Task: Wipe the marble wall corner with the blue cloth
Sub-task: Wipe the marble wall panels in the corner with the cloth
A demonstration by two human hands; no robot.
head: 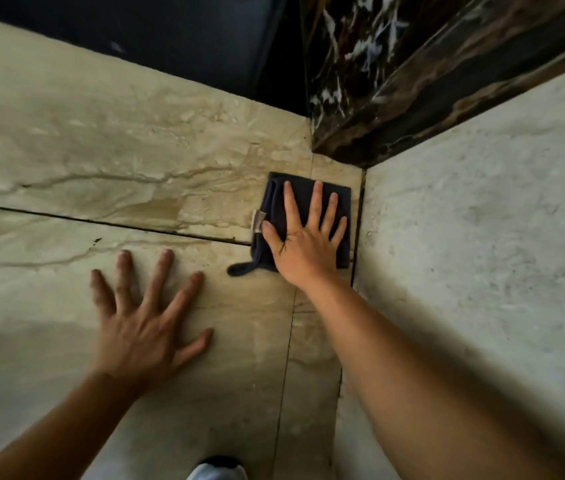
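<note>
Beige marble wall (107, 150) takes the left hand (142, 327), fingers spread flat and empty. Farther up, the right hand (303, 237) presses open-palmed on the folded blue cloth (275, 202) beside the corner seam (360, 216). Wiping appears underway; no finished area is discernible.

Single head-worn wide-angle view, close in, facing the marble wall corner (360, 216). Both forearms enter from the bottom edge; the left hand (142, 323) and right hand (303, 244) sit mid-frame. Edges are distorted.
</note>
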